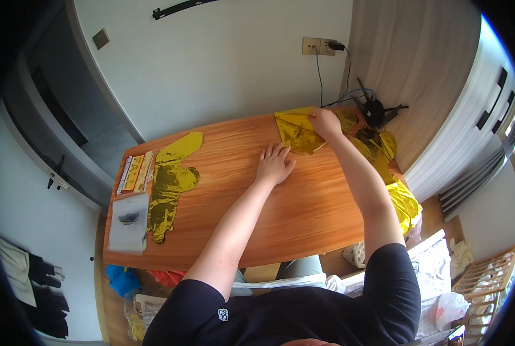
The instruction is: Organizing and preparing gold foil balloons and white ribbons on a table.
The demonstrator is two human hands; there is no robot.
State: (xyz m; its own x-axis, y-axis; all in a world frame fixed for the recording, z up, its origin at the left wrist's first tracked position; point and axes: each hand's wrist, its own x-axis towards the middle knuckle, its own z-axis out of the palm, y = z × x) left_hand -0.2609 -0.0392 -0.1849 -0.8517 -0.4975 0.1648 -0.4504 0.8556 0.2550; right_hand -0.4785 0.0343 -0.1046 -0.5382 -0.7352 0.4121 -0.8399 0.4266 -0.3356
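My left hand (275, 165) lies palm down on the wooden table, its fingers spread and their tips by the lower left edge of a flat gold foil balloon (297, 130). Bent over the same balloon, at its upper right, my right hand (325, 122) has its fingers closed on the foil; the fingertips are partly hidden. More crumpled gold foil (376, 151) trails along the table's right side beneath my right forearm and hangs over the edge. Another flat gold foil balloon (171, 184), with rounded lobes, rests on the left part of the table.
A clear plastic sleeve (128, 222) and some printed packets (133, 173) lie at the table's (228, 173) left end. At the back right corner stands a black router (375, 112), its cables running to a wall socket (319, 46). Bags (450, 308) sit near a wooden rack (488, 282).
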